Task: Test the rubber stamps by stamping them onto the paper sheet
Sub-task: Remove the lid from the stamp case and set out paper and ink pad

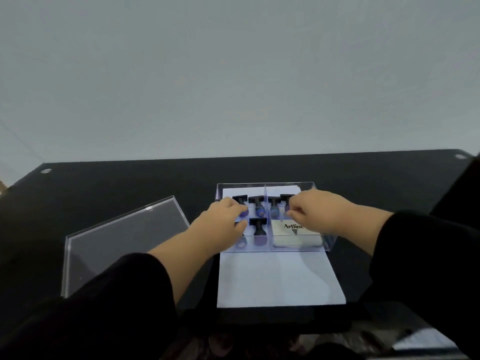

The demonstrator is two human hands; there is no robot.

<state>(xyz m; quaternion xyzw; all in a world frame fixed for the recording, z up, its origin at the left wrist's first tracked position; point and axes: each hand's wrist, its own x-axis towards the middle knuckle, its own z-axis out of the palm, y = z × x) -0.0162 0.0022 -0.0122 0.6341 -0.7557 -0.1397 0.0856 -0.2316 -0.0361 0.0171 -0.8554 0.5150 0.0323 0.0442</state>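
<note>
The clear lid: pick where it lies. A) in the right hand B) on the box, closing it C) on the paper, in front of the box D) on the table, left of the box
D: the lid lies flat on the table, off to the left of the open box.

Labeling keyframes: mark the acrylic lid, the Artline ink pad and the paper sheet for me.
acrylic lid [124, 245]: head view, middle of its clear flat panel.
Artline ink pad [288, 231]: head view, white top beside the printed logo.
paper sheet [280, 279]: head view, bare area in front of the clear box.
</note>
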